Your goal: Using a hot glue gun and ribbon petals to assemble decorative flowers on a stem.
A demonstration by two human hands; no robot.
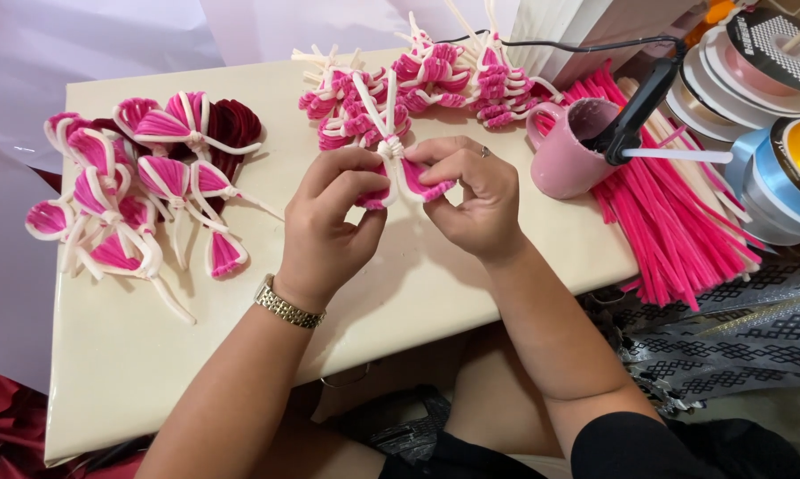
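Note:
My left hand (333,217) and my right hand (473,193) together pinch a small pink and white pipe-cleaner bow (402,173) above the cream table (240,319). Each hand grips one pink loop, and white stems stick up between my thumbs. A gold watch (286,306) circles my left wrist; a ring sits on a right finger.
Finished pink bows (143,191) lie in a pile at the left. More bow pieces (418,75) are heaped at the back. A pink mug (570,146) holds a black glue gun (644,102). Loose pink pipe cleaners (675,213) and ribbon spools (772,98) lie on the right.

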